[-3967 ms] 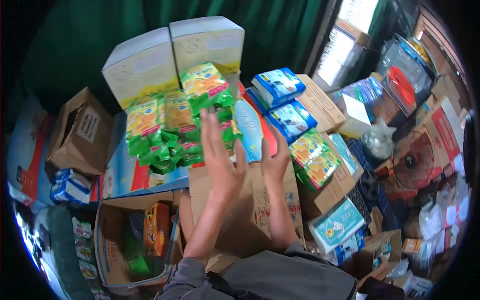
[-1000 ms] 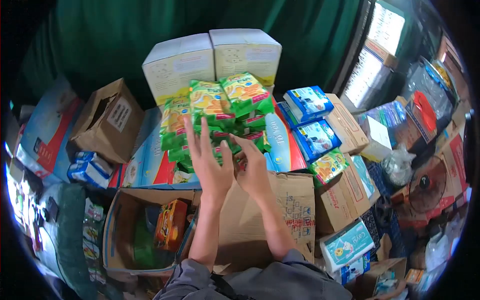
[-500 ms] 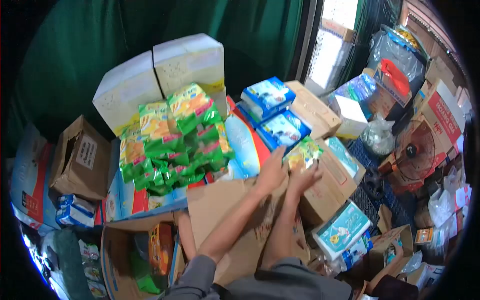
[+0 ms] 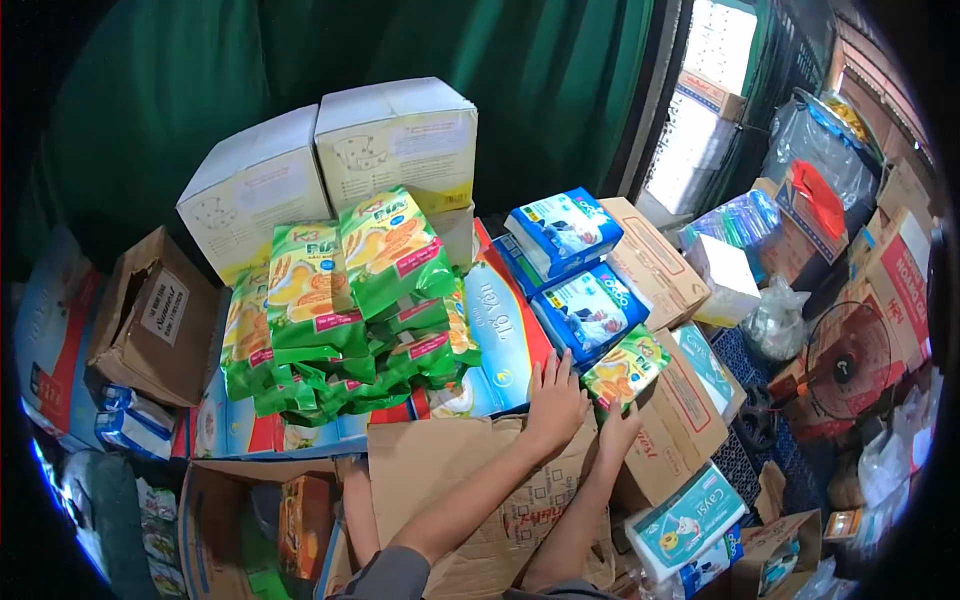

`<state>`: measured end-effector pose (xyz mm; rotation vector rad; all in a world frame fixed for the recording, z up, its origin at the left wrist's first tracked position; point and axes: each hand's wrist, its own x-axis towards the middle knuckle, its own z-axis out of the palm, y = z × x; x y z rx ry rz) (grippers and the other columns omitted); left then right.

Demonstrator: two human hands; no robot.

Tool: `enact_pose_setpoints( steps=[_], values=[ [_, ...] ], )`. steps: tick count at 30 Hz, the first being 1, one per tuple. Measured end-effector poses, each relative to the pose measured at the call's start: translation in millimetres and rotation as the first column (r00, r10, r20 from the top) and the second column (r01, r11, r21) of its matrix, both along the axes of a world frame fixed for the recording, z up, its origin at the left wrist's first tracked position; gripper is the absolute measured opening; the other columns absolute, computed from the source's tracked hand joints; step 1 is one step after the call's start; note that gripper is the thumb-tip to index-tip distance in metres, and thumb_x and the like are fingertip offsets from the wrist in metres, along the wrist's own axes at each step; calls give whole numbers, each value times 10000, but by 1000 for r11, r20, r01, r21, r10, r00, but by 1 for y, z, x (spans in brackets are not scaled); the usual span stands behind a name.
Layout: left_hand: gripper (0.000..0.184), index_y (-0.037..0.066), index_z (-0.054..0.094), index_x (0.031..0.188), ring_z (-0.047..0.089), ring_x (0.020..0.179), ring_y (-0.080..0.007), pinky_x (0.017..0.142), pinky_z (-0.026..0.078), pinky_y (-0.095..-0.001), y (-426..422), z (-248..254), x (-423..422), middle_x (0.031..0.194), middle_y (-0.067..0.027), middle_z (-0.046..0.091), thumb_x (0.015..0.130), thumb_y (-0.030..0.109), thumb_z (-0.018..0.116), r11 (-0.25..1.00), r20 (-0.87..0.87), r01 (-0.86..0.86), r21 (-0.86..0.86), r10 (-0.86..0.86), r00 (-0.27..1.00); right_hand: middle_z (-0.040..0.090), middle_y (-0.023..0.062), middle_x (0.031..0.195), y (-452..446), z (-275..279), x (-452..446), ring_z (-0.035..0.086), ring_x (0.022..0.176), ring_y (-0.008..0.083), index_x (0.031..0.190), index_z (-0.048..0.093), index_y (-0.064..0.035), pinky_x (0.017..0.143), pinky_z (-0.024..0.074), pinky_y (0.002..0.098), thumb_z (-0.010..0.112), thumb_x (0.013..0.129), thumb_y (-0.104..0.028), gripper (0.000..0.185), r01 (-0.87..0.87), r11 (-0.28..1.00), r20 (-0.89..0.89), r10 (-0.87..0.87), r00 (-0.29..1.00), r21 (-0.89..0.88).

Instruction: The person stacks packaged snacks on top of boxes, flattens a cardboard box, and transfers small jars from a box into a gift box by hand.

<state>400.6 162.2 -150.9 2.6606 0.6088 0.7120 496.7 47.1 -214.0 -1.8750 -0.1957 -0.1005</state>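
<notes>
My left hand is open, fingers spread, palm down at the right edge of the blue and red box, just left of a green and yellow packet. The fingers of my right hand are closed on that packet's lower edge. The packet lies on a brown carton, below two stacked blue packs. To the left, a pile of similar green packets rests on blue and red boxes, against two white and yellow boxes.
An open carton with an orange box stands at lower left, beside a brown cardboard flap. At right are a teal pack, a fan and more cartons. A third forearm shows near the open carton.
Both hands have moved right and down, from the pile of green packets to the single packet by the blue packs. Since half a second ago, my right hand has shifted to that packet's lower edge.
</notes>
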Motion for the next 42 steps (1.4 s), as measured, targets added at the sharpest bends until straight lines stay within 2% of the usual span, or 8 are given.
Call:
enact_pose_setpoints(
  steps=[4, 18, 22, 27, 29, 33, 38, 42],
  values=[
    [412, -36, 700, 1213, 340, 1520, -442, 1251, 236, -595, 3, 0, -1, 1545, -221, 519, 1009, 305, 593, 1000, -21, 26, -10, -26, 999, 762, 167, 1089, -1, 7, -5, 690, 957, 203, 1252, 672, 104, 889, 527, 358, 585, 1060, -159, 337, -16, 994, -47, 21, 999, 104],
    [525, 30, 513, 1509, 492, 1432, -393, 1186, 396, -493, 1, -3, -4, 1520, -211, 550, 1051, 272, 597, 877, 359, 397, -271, -290, 887, 713, 252, 1224, -2, 29, -16, 678, 1043, 315, 1307, 616, 168, 933, 514, 404, 527, 1063, -179, 434, 227, 905, -82, -212, 974, 360],
    [622, 38, 400, 1587, 473, 1445, -418, 1191, 388, -486, -11, 44, -33, 1561, -243, 491, 1045, 240, 628, 703, 489, 505, -500, -252, 835, 663, 294, 1329, 16, 64, -50, 670, 1133, 357, 1365, 597, 155, 1000, 520, 420, 524, 1070, -219, 481, 248, 884, 113, -315, 942, 396],
    [654, 29, 348, 1585, 393, 1517, -383, 1230, 347, -464, -16, 106, -90, 1631, -219, 403, 1012, 103, 653, 721, 720, 563, -403, -130, 682, 653, 279, 1342, 47, 138, -120, 665, 1156, 318, 1410, 577, 132, 1014, 533, 414, 545, 1081, -209, 475, 86, 658, 126, -269, 955, 748],
    [663, 48, 375, 1583, 456, 1470, -379, 1123, 496, -444, -8, 128, -117, 1629, -211, 418, 991, 92, 669, 900, 792, 404, -161, -127, 598, 645, 268, 1355, 56, 170, -150, 661, 1172, 314, 1421, 569, 126, 1003, 539, 409, 550, 1078, -194, 470, 29, 640, 169, -246, 955, 768],
    [571, 40, 435, 1503, 481, 1442, -399, 1210, 373, -505, 3, 163, -174, 1586, -273, 444, 978, 79, 658, 995, 934, 99, 12, -47, 354, 613, 263, 1400, 73, 216, -212, 650, 1212, 326, 1457, 525, 129, 996, 543, 429, 543, 1075, -237, 529, -456, 573, 485, 113, 867, 681],
    [529, 24, 391, 1499, 482, 1433, -371, 1184, 398, -478, 21, 187, -238, 1557, -258, 440, 1022, 91, 609, 984, 987, -144, -107, 123, 108, 622, 241, 1374, 101, 283, -262, 630, 1231, 316, 1469, 501, 128, 1026, 510, 422, 541, 1052, -241, 558, -890, 404, 774, 486, 406, 213],
    [505, -5, 387, 1505, 492, 1408, -323, 1167, 409, -441, 51, 187, -276, 1539, -223, 454, 1063, 133, 588, 913, 964, -324, -247, 265, 11, 624, 262, 1342, 144, 294, -304, 645, 1202, 336, 1507, 439, 133, 1034, 499, 411, 542, 1054, -125, 531, -939, 299, 744, 586, 322, 171]
  ],
)
